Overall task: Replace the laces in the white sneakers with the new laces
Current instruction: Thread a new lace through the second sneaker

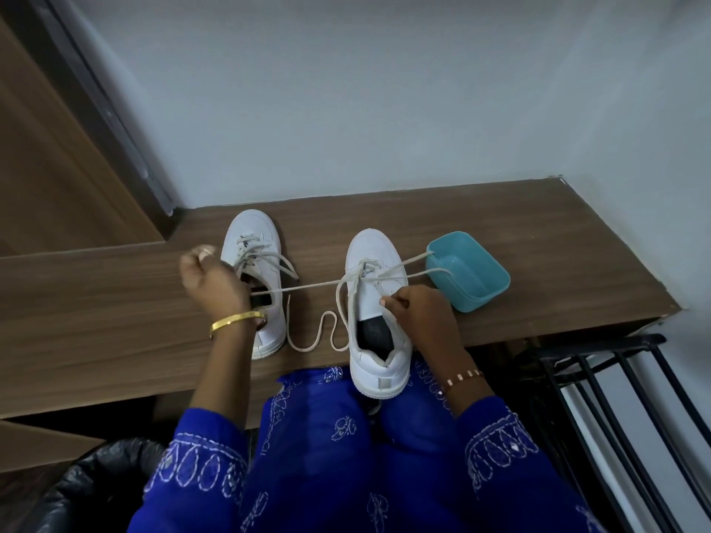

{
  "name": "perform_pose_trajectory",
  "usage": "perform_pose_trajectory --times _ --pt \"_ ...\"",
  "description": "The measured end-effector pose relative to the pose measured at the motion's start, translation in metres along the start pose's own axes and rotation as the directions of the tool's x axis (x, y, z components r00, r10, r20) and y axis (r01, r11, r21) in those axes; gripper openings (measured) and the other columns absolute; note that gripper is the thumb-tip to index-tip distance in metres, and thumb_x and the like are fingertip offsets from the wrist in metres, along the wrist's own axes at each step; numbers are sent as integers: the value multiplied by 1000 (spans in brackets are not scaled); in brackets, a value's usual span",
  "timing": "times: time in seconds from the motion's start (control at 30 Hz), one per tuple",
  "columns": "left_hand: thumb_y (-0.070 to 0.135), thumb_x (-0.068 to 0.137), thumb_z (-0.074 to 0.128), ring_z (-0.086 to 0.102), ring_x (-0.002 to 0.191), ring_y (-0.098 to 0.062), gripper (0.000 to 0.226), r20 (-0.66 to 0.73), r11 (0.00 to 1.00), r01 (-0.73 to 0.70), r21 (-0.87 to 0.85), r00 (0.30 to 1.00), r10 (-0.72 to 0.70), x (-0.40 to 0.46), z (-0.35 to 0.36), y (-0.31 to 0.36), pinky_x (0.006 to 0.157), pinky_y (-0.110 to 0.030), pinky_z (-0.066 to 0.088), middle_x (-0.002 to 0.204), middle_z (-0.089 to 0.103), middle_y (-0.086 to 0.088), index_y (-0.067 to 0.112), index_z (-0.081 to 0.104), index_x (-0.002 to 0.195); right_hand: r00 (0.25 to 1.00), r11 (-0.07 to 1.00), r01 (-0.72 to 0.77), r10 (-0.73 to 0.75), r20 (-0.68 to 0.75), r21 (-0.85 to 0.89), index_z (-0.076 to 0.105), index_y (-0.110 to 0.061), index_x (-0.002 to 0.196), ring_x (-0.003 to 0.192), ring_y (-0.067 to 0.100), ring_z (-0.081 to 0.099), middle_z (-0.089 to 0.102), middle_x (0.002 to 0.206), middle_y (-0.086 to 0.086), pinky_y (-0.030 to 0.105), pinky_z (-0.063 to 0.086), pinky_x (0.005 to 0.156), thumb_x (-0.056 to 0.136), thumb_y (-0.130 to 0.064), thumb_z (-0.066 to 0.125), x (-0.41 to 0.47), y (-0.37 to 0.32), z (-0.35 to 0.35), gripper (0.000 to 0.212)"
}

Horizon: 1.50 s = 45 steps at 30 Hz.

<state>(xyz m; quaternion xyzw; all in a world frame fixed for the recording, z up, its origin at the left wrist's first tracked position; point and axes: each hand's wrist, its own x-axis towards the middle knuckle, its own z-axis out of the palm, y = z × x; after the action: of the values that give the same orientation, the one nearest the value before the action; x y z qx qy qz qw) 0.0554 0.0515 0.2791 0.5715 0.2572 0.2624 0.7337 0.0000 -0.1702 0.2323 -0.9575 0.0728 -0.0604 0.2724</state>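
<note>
Two white sneakers stand on a wooden ledge, toes pointing away from me. The left sneaker has a cream lace lying loose over its eyelets. The right sneaker hangs its heel over the ledge's front edge. My left hand is closed on a cream lace pulled taut leftward from the right sneaker's eyelets, over the left sneaker. My right hand grips the right sneaker's tongue area at the collar. Another strand runs from this sneaker into a blue tub. A slack loop of lace lies between the shoes.
The blue plastic tub sits right of the right sneaker, close to the wall. A black metal rack stands at the lower right beside the ledge. A bin with a black bag is at the lower left. My blue-clothed knees are below the ledge.
</note>
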Motion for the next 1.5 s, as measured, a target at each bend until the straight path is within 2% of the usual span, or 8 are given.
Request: perform_pose_trajectory --times 0.3,0.53,0.67,0.8,0.93,1.1,1.37,1.5 --pt "14 92 44 54 96 -34 26 803 276 -758 591 586 -111 -60 32 -54 78 -36 42 102 60 -20 3 65 102 999 989 36 -40 -25 -144 68 -7 89 80 22 59 68 86 10 27 32 64 94 -37 49 -8 -8 6 35" --pt "10 88 46 55 57 -16 22 441 952 188 240 853 -280 -45 27 -39 67 -31 46 58 59 -2 13 49 66 999 986 33 -35 -5 -160 66 -6 84 79 24 58 67 84 11 27 31 63 94 -35 48 -7 -8 7 35" --pt "13 96 30 51 34 -13 44 426 803 539 -253 808 -407 -31 17 -4 42 -22 46 40 53 -1 14 45 56 1000 988 16 -16 0 -154 67 -6 88 80 24 59 67 86 11 27 32 64 95 -35 47 -6 -7 7 36" --pt "11 90 38 47 37 -17 31 333 922 52 382 923 -191 -27 13 -9 42 -20 35 45 54 -7 8 48 60 1000 989 5 -4 1 -146 68 -8 93 82 22 59 68 89 10 25 32 65 95 -35 46 -6 -8 6 35" --pt "18 86 54 60 80 -31 35 518 590 -426 686 855 15 -37 14 -36 70 -33 44 84 65 -15 9 48 119 1000 991 4 -5 -3 -134 69 -8 95 82 21 60 69 90 9 24 32 65 94 -35 47 -7 -9 6 34" --pt "23 90 50 60 91 -34 26 769 322 -718 617 638 -50 -57 34 -52 75 -37 49 95 67 -17 8 68 100 1000 989 7 -7 -3 -146 69 -9 96 84 22 60 69 90 9 25 32 65 94 -35 47 -8 -10 5 34" --pt "11 95 41 58 60 -19 29 509 951 117 286 823 -255 -53 39 -50 61 -27 46 62 62 -7 10 48 67 1000 989 1 -1 4 -151 69 -8 92 82 23 59 68 87 11 26 34 66 94 -35 48 -7 -10 6 35" --pt "21 101 25 58 41 -15 33 385 877 453 -162 847 -367 -28 26 -30 43 -22 49 44 57 2 11 43 74 1000 988 2 0 12 -155 68 -6 87 82 24 58 68 86 12 27 32 64 95 -34 48 -6 -10 6 36"
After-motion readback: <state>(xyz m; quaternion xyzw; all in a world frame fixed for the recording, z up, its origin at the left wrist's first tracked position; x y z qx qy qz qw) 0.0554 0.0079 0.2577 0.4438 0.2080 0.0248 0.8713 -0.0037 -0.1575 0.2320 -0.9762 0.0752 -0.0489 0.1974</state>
